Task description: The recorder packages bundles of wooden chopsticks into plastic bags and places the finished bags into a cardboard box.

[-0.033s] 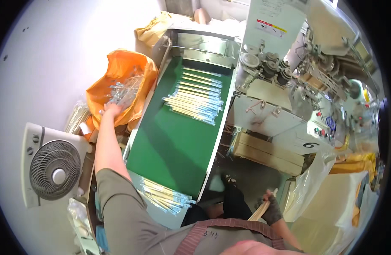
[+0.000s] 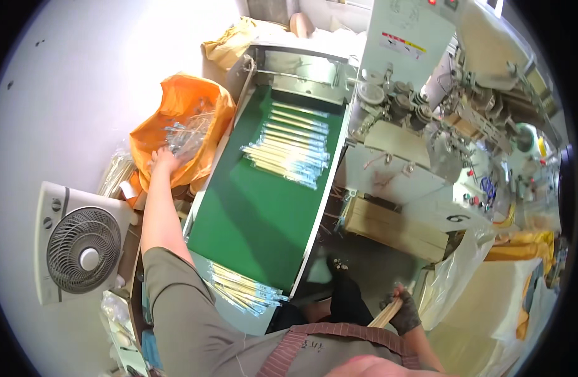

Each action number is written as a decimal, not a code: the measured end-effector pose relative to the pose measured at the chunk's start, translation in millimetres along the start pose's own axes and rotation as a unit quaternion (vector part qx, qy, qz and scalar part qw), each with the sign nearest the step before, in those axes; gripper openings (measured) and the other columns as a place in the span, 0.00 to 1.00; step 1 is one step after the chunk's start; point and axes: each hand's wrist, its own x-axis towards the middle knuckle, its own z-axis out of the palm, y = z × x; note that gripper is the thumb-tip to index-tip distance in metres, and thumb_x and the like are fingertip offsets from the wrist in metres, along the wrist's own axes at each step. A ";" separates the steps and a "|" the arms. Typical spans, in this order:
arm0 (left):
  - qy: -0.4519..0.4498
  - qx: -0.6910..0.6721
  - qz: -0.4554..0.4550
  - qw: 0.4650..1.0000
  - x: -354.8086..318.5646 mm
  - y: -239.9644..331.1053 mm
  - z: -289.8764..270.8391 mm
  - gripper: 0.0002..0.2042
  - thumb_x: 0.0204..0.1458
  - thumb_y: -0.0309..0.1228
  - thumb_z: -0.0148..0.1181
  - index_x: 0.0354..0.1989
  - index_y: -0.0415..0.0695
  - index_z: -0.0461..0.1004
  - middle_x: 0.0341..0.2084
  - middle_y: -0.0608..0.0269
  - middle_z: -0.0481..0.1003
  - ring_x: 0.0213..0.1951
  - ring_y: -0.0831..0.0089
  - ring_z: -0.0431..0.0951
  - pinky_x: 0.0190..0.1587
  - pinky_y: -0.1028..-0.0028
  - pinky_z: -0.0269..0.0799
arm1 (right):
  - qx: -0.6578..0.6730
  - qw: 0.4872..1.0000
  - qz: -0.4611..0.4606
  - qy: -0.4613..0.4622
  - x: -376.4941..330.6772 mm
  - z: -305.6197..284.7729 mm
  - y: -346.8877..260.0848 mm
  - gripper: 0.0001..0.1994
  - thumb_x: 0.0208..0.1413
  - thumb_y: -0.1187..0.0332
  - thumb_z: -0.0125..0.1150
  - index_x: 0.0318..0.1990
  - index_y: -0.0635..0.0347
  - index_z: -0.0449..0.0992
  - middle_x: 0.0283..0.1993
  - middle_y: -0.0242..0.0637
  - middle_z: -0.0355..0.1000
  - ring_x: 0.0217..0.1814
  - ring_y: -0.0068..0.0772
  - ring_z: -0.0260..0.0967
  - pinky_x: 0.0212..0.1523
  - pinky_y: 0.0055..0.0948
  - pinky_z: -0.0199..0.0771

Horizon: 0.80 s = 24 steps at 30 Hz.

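My left hand (image 2: 164, 162) reaches to the near edge of an orange bag (image 2: 145, 139), its fingers apart and touching or just over the rim. Clear wrappers and thin sticks (image 2: 191, 132) lie inside the bag. Down at the right, my right hand (image 2: 404, 314), in a dark fingerless glove, is closed round a bundle of pale wooden chopsticks (image 2: 385, 313). Wrapped chopsticks (image 2: 286, 147) with blue-and-clear sleeves lie side by side on the green conveyor belt (image 2: 257, 217). Another pile of wrapped chopsticks (image 2: 242, 288) rests at the belt's near end, close to my body.
A white box fan (image 2: 85, 245) stands at the left. Right of the belt is a packing machine (image 2: 395, 151) with knobs and rollers, and a cardboard box (image 2: 395, 229) beneath it. Large plastic-lined sacks (image 2: 477, 295) stand at the lower right.
My left hand has shifted slightly left at the bag's rim, with its fingers a little wider. The chopsticks in my right hand stick out less at their upper end.
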 end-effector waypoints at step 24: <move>0.197 -0.390 -0.351 0.828 -115.6 394.3 57.5 0.41 0.49 0.58 0.52 0.63 0.39 0.50 0.59 0.38 0.56 0.59 0.39 0.56 0.56 0.47 0.57 | -0.790 0.127 -0.563 0.205 -6.1 342.8 -788.0 0.18 0.55 0.53 0.57 0.41 0.60 0.72 0.29 0.39 0.72 0.31 0.33 0.67 0.39 0.36 0.69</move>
